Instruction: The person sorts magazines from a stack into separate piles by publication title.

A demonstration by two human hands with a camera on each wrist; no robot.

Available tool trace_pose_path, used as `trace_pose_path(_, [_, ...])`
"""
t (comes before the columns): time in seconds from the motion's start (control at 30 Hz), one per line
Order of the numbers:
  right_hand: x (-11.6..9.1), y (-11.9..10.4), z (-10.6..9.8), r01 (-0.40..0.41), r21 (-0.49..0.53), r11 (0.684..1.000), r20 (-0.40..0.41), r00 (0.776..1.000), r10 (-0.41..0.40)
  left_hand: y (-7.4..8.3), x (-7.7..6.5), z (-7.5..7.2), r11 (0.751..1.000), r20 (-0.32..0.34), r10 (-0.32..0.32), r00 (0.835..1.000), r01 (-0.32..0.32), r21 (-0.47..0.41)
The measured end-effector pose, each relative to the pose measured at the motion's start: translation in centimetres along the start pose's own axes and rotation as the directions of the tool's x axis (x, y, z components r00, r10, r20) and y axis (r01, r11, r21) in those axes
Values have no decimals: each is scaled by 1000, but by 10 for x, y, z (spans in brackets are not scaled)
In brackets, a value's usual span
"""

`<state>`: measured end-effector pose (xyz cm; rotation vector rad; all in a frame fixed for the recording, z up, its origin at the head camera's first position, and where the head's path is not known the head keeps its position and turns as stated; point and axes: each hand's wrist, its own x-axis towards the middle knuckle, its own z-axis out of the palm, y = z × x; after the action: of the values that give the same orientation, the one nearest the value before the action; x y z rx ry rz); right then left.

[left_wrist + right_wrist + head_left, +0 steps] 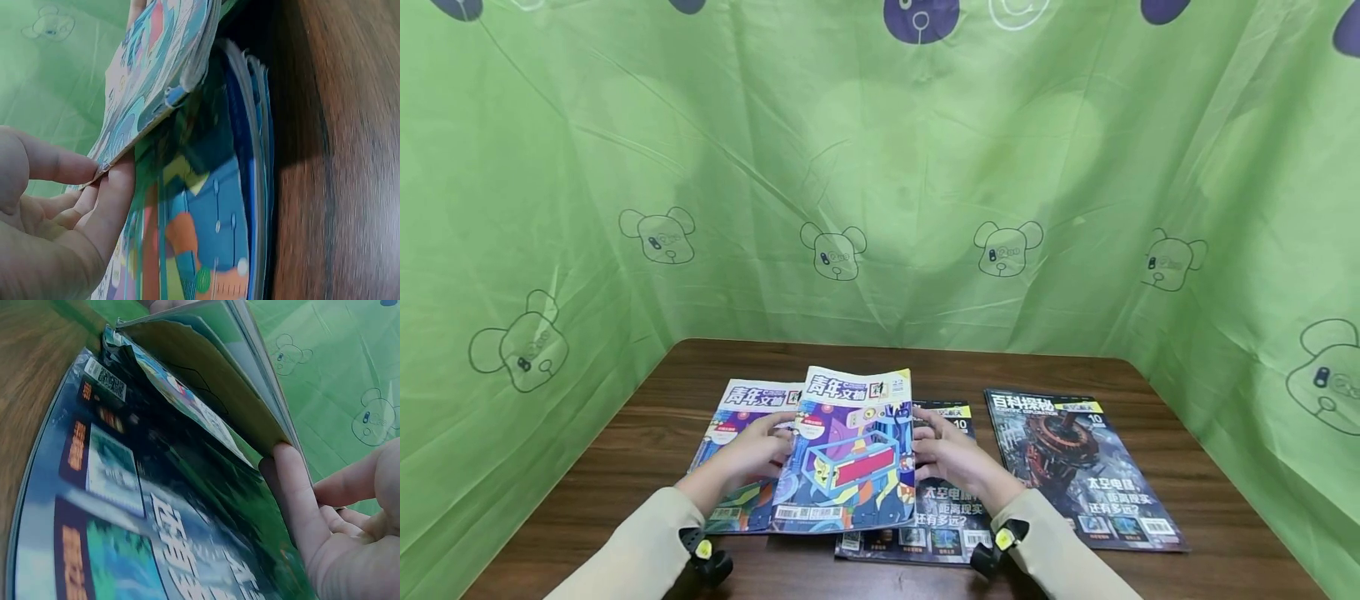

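Note:
Both hands hold a colorful magazine (857, 467) with a white title band, raised and tilted over the others. My left hand (748, 458) pinches its left edge, thumb on the cover and fingers beneath, as the left wrist view shows. At the opposite edge, my right hand (958, 462) grips with fingers under the back cover (212, 381). Below on the left lies a matching colorful magazine (737, 512), partly covered. A dark magazine (955, 517) with white lettering lies under the right hand, its upper left part hidden by the held one.
Another dark magazine (1075, 467) with a red machine on its cover lies flat at the right. Everything rests on a brown wooden table (925, 357). Green curtains (925, 183) with bear outlines surround the table at the back and sides.

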<state>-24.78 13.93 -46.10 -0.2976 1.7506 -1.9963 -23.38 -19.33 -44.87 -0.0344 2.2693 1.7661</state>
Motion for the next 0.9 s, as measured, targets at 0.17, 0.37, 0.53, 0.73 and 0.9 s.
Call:
trace_pose_path(0.17, [7,0,10,7,5,1000,10,1000,-7,-3,-2,-11,1000,-9,4,1000,-4,15])
trace_pose_path(0.37, [16,1,22,20,9,1000,9,1000,-20,-7,0,-24,999,-21,25,999,-24,48])
trace_pose_path(0.53, [24,1,33,33,24,999,17,999,-34,-9,-2,-36,998,-21,33,999,-32,60])
trace_pose_path(0.73, [33,-1,43,46,16,999,21,999,-46,-12,-4,-51,998,-2,34,999,-34,56])
trace_pose_path(0.9, [41,0,53,45,21,999,20,999,-46,-15,-5,-63,997,-15,12,1000,-11,70])
